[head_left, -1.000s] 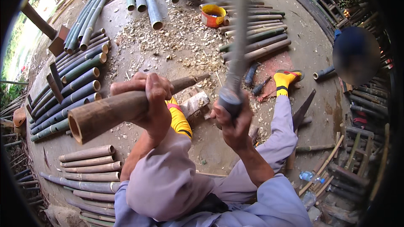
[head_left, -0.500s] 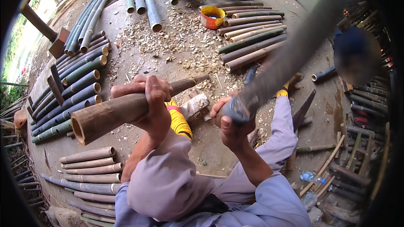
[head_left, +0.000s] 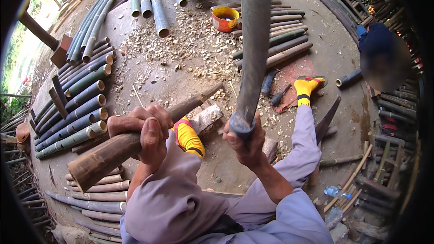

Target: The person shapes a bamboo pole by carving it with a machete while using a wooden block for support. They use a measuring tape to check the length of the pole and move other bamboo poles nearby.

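Observation:
My left hand (head_left: 153, 132) is closed round a brown bamboo piece (head_left: 101, 159), held slanting over my left knee. Its far end tapers to a cut point; the near end is a thick, blunt stub. In my right hand (head_left: 249, 144) is a machete (head_left: 254, 49), gripped by its dark handle with a band at the collar. The long grey blade points up and away, to the right of the bamboo's tip and apart from it. Below the tip, a pale wooden block (head_left: 205, 116) lies beside my left foot in a yellow sock (head_left: 187, 138).
Wood chips (head_left: 181, 54) litter the ground ahead. Bamboo lengths (head_left: 88, 108) lie stacked at left, with more (head_left: 289, 47) beyond the blade. A red-yellow tin (head_left: 224, 19) stands among them. Two dark-handled tools (head_left: 276, 95) lie near my right foot. Another person (head_left: 384, 54) is at far right.
The machete has swung leftward from the upper right to nearly straight ahead. My left hand and the bamboo piece have shifted a little left and down.

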The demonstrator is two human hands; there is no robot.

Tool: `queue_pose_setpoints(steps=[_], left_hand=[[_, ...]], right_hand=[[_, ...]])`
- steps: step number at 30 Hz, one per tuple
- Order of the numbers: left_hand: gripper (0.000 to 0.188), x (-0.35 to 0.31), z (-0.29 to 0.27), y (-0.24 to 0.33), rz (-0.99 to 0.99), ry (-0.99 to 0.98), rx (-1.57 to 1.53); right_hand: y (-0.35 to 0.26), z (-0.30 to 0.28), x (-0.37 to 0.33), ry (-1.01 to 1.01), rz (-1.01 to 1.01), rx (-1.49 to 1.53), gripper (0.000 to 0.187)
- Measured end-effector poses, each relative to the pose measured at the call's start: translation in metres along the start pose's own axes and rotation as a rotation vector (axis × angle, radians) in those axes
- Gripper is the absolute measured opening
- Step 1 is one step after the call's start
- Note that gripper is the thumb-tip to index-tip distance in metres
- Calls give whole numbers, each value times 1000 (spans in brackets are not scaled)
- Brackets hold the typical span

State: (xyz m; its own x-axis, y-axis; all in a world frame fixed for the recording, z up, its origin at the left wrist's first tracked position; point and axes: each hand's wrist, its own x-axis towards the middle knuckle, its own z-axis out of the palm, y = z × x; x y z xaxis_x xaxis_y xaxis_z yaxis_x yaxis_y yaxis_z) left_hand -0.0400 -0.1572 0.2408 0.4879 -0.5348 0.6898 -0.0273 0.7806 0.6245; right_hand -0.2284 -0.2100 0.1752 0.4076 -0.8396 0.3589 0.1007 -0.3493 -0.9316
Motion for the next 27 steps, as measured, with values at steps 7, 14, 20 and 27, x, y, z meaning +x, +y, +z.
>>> queue_pose_setpoints(steps=[7,14,20,27], left_hand=[[13,-6,-2,-4,-5,-7,-3],[15,3,11,2,3,-53,44],[20,-6,1,-11,21,111,36],[19,1,8,-9,43,171,93]], right_hand=[[40,-1,8,-215,270,-452,38],[19,11,4,-105,-104,-369,37],[53,-22,-12,-87,607,-232,41],[10,7,-6,57,-76,47,47]])
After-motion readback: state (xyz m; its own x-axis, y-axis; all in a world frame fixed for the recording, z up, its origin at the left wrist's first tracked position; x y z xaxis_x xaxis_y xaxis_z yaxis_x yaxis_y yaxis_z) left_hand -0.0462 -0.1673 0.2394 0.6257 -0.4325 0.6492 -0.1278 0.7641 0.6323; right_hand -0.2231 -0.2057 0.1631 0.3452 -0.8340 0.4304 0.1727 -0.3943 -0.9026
